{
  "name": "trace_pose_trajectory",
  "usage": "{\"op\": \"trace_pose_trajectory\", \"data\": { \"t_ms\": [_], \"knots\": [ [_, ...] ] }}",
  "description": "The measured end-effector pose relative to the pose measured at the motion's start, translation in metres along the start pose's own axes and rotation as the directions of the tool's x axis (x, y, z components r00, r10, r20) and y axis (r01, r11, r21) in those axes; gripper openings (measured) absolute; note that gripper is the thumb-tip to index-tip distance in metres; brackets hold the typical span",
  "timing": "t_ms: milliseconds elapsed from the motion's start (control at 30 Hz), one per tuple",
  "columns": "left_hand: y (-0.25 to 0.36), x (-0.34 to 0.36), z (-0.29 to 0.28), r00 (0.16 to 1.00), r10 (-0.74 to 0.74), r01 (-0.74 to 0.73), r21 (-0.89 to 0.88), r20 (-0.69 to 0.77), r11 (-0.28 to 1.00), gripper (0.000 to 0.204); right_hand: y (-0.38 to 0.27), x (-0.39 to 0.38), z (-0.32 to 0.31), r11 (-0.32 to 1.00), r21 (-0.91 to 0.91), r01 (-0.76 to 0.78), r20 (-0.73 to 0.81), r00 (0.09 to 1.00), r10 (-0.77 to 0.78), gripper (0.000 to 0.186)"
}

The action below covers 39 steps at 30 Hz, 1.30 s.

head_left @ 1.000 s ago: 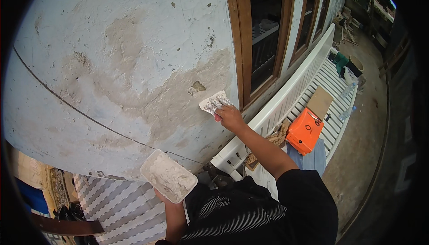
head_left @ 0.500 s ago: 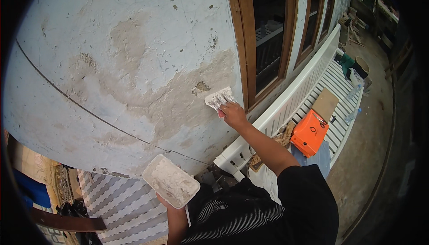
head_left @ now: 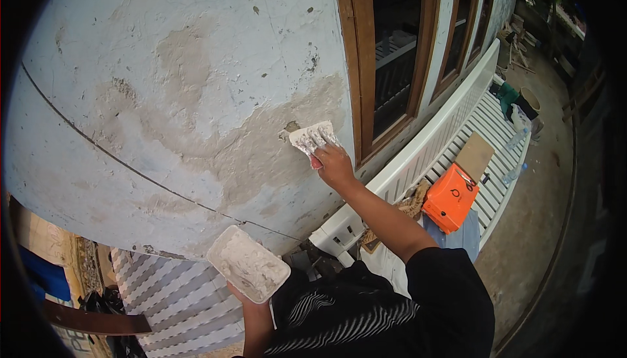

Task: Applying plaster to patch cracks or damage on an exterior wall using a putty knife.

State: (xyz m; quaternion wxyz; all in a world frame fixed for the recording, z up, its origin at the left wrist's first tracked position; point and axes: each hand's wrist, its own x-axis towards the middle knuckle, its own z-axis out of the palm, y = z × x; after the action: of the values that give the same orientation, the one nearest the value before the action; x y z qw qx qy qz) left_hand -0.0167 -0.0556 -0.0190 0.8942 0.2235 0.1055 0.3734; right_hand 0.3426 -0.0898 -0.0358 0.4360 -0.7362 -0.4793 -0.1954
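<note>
My right hand (head_left: 336, 164) is closed round the reddish handle of a putty knife (head_left: 312, 138), its wide blade smeared with pale filler. The blade lies against the wall (head_left: 255, 142), over the lower right side of a small broken hole (head_left: 292, 126). Grey-brown patches spread across the pale blue paint around it. Low in front of me, my left hand (head_left: 248, 300) holds up a white rectangular tub (head_left: 249, 263) from beneath. Whitish paste coats the inside of the tub. Most of the left hand's fingers are hidden under it.
Right of the patch stands a brown wooden window frame (head_left: 358, 64). A white slatted bench (head_left: 450, 123) runs along the wall, bearing an orange case (head_left: 450, 198), a brown board (head_left: 475, 155) and bottles. At lower left are a striped sheet (head_left: 176, 299) and a curved brown piece (head_left: 98, 319).
My right hand has shifted the putty knife slightly left and up along the wall, so its blade now covers part of the hole. The left hand and tub stay nearly in place.
</note>
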Motion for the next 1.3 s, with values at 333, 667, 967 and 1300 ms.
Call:
{"op": "trace_pose_trajectory", "data": {
  "t_ms": [333,667,967,1300],
  "knots": [
    [-0.003,0.012,0.008,0.997,-0.030,0.030,0.002,0.067,1.000,0.079,0.026,-0.082,0.027,1.000,0.022,-0.018,0.394,0.919,0.008,0.025],
    [0.000,0.011,-0.013,0.998,0.002,-0.003,-0.016,-0.058,1.000,0.079,0.016,-0.048,0.032,0.995,0.054,-0.080,0.245,0.967,0.064,0.023],
    [0.002,0.004,-0.020,0.999,-0.017,0.015,0.028,0.037,0.999,0.082,-0.008,-0.020,-0.016,0.999,0.024,0.049,0.199,0.979,-0.053,0.026],
    [0.005,0.000,-0.023,0.998,0.046,-0.049,-0.061,-0.047,0.997,0.080,0.004,-0.085,0.029,0.981,0.117,-0.154,0.412,0.906,0.093,0.032]
  ]
}}
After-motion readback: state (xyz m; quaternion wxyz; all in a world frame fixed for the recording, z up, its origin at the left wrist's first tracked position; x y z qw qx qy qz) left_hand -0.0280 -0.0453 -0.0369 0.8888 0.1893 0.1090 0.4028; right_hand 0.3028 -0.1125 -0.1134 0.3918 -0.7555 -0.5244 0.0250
